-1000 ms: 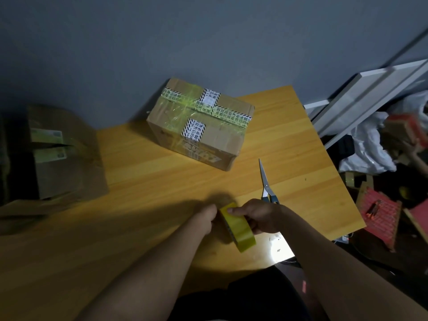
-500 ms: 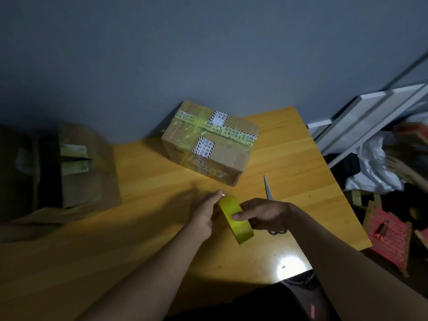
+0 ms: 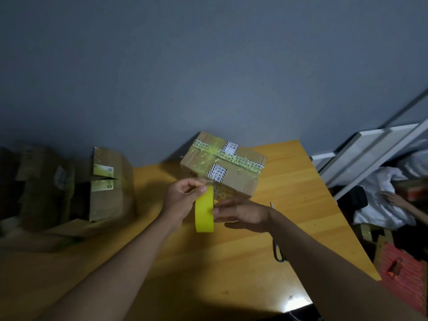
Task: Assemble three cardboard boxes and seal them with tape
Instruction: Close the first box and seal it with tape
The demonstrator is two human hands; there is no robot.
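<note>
While the desk (image 3: 289,205) carries a taped box (image 3: 222,167) at its far edge, we hold the yellow tape roll (image 3: 204,210) above it, left hand (image 3: 183,200) pinching its top, right hand (image 3: 243,214) gripping its side.

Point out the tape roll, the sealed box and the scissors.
Tape roll (image 3: 204,214): head view, on its yellow outer band.
Sealed box (image 3: 234,181): head view, on the bare cardboard of its top.
Scissors (image 3: 279,252): head view, on the dark handle loop beside the right forearm.
</note>
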